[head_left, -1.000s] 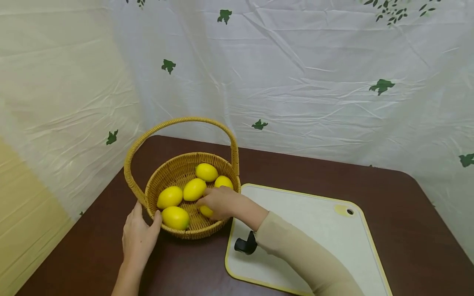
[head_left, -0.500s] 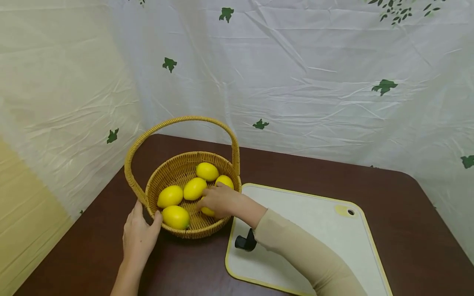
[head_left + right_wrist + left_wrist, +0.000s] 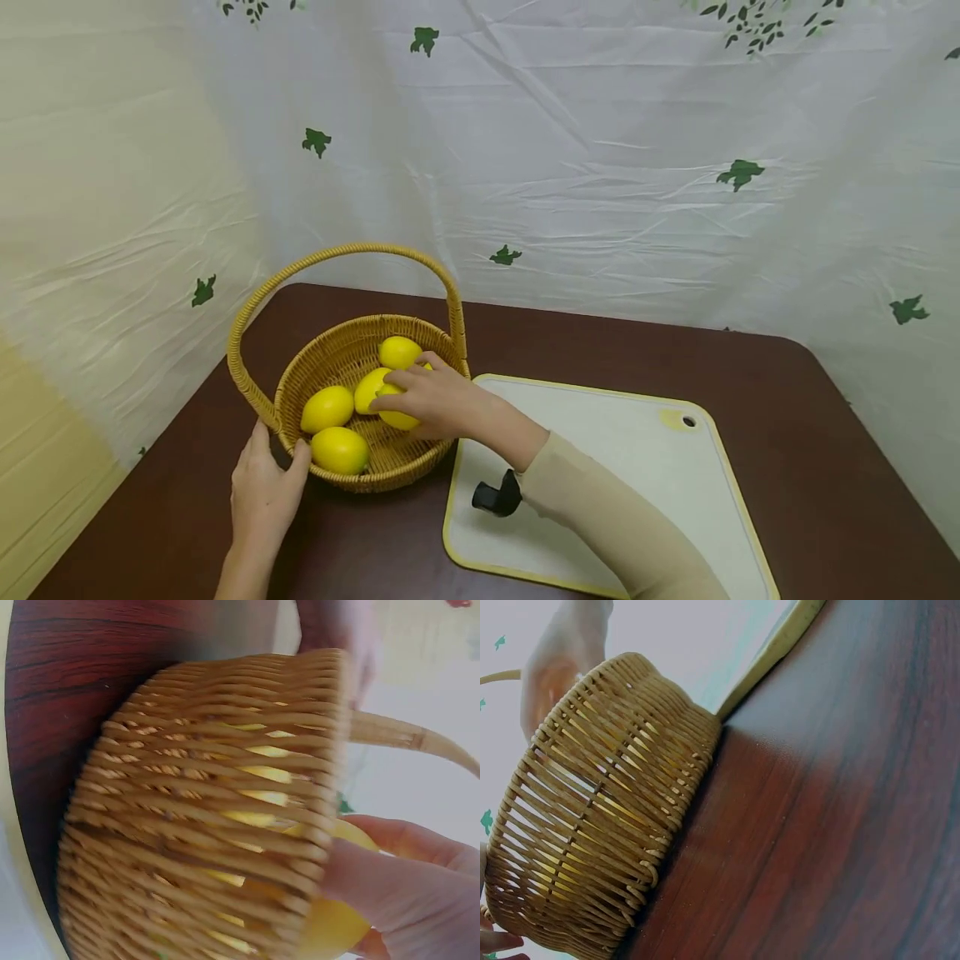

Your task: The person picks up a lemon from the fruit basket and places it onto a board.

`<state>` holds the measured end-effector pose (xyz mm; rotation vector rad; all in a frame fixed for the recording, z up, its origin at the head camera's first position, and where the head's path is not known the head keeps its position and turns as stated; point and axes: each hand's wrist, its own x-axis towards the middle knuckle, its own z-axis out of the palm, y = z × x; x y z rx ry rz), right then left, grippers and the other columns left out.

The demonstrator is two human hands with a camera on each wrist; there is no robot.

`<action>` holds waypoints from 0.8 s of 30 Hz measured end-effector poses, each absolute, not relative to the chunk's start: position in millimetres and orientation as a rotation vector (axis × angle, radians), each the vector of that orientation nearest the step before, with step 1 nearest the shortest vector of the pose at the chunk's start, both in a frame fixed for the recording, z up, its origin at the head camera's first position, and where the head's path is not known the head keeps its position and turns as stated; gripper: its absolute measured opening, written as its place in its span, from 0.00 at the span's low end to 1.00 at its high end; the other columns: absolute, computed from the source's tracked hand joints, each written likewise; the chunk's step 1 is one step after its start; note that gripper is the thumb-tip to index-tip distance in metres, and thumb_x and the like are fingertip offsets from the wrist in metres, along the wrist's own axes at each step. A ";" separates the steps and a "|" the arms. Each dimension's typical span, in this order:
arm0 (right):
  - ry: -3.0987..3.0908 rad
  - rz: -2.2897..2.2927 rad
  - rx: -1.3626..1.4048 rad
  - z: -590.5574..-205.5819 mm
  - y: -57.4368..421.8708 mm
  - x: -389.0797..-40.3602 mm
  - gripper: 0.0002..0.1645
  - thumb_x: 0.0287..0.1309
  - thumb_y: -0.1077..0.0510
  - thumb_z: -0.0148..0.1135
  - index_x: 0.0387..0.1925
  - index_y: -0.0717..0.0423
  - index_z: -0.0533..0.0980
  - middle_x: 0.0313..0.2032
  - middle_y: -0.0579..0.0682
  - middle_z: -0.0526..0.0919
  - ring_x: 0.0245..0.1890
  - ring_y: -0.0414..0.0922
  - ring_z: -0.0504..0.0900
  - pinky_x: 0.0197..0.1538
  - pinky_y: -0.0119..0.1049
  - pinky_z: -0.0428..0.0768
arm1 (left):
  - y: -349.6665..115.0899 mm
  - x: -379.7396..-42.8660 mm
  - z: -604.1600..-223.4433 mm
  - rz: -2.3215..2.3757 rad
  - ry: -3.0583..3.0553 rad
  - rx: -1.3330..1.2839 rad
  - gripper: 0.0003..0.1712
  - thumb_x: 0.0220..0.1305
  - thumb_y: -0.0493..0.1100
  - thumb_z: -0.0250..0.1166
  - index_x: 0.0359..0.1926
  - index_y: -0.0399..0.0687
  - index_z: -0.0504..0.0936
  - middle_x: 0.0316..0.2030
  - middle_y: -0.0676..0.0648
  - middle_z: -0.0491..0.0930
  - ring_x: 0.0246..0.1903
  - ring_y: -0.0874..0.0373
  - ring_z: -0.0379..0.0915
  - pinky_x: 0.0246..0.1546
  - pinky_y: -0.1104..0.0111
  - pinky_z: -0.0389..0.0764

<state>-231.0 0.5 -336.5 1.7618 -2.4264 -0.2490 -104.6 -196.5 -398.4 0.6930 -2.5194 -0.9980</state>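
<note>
A round wicker basket (image 3: 386, 481) with a tall arched handle stands on the table, with several yellow lemons (image 3: 341, 451) inside. My left hand (image 3: 266, 492) holds the basket's near left rim, thumb on the inner side and the other fingers outside. Over the basket's right half, my right hand (image 3: 438, 400) grips one lemon (image 3: 397, 415) between thumb and fingers. This lemon (image 3: 337, 930) shows behind the rim in the right wrist view. Another lemon behind that hand is almost hidden. In the left wrist view the woven side (image 3: 600, 802) fills the left half.
A white cutting board (image 3: 600, 450) with a yellow edge lies right of the basket, under my right forearm. A black fitting (image 3: 497, 495) shows by the right sleeve above the board. The dark brown table (image 3: 750, 367) ends at a white leaf-patterned curtain (image 3: 600, 208) behind.
My right hand has closed round a lemon and raised it slightly from the basket's floor. My left hand stays at the rim. The head view has shifted a little.
</note>
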 end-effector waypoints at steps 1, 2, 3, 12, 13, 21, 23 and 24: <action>-2.407 -0.230 1.753 -333.1 4.1 -229.3 0.35 0.44 0.44 0.65 0.57 0.34 0.66 0.54 0.46 0.69 0.54 0.42 0.68 0.55 0.44 0.60 | -196.3 -104.1 -398.3 -1.000 -2.523 0.695 0.37 0.58 0.50 0.52 0.66 0.41 0.53 0.58 0.34 0.63 0.55 0.36 0.59 0.47 0.41 0.63; -2.390 -0.205 1.743 -329.4 7.8 -227.5 0.35 0.44 0.45 0.66 0.57 0.35 0.66 0.55 0.46 0.70 0.55 0.41 0.67 0.55 0.44 0.60 | -196.3 -103.7 -398.1 -1.001 -2.524 0.696 0.37 0.58 0.50 0.51 0.66 0.41 0.53 0.58 0.34 0.63 0.55 0.36 0.59 0.47 0.41 0.63; -2.373 -0.185 1.731 -325.4 12.0 -225.6 0.35 0.44 0.45 0.66 0.57 0.35 0.66 0.55 0.46 0.70 0.55 0.41 0.67 0.55 0.44 0.60 | -196.4 -103.3 -397.9 -1.003 -2.525 0.697 0.37 0.58 0.50 0.51 0.66 0.41 0.52 0.58 0.34 0.63 0.55 0.36 0.59 0.47 0.41 0.62; -2.351 -0.020 1.570 -293.8 60.2 -212.3 0.34 0.43 0.48 0.67 0.55 0.37 0.68 0.55 0.48 0.70 0.53 0.41 0.68 0.54 0.42 0.59 | -196.9 -102.2 -396.1 -1.008 -2.549 0.720 0.38 0.58 0.51 0.50 0.66 0.39 0.52 0.57 0.32 0.63 0.54 0.34 0.59 0.47 0.41 0.62; -2.357 -0.013 1.548 -292.3 67.4 -212.1 0.34 0.42 0.49 0.68 0.55 0.37 0.68 0.55 0.48 0.69 0.53 0.41 0.69 0.55 0.43 0.59 | -196.8 -102.4 -396.2 -1.008 -2.550 0.720 0.38 0.58 0.51 0.50 0.66 0.39 0.52 0.57 0.32 0.63 0.54 0.34 0.59 0.47 0.41 0.62; -2.383 0.073 1.374 -299.2 136.3 -212.9 0.36 0.38 0.50 0.71 0.53 0.39 0.68 0.53 0.50 0.70 0.49 0.43 0.71 0.54 0.45 0.60 | -194.1 -103.7 -397.3 -1.024 -2.578 0.745 0.39 0.59 0.52 0.49 0.67 0.40 0.50 0.57 0.31 0.62 0.54 0.32 0.57 0.46 0.40 0.61; -2.390 0.091 1.344 -305.1 153.6 -212.8 0.36 0.37 0.51 0.71 0.53 0.40 0.69 0.52 0.50 0.71 0.48 0.44 0.71 0.52 0.46 0.61 | -193.5 -102.4 -397.2 -1.028 -2.597 0.782 0.39 0.59 0.53 0.48 0.67 0.40 0.49 0.57 0.30 0.62 0.54 0.32 0.57 0.46 0.40 0.60; -2.399 0.102 1.329 -308.7 162.1 -212.9 0.36 0.37 0.52 0.71 0.53 0.41 0.69 0.52 0.51 0.71 0.48 0.44 0.71 0.51 0.46 0.61 | -193.4 -101.8 -397.0 -1.032 -2.605 0.801 0.40 0.59 0.54 0.48 0.67 0.40 0.48 0.57 0.30 0.61 0.54 0.32 0.57 0.46 0.39 0.60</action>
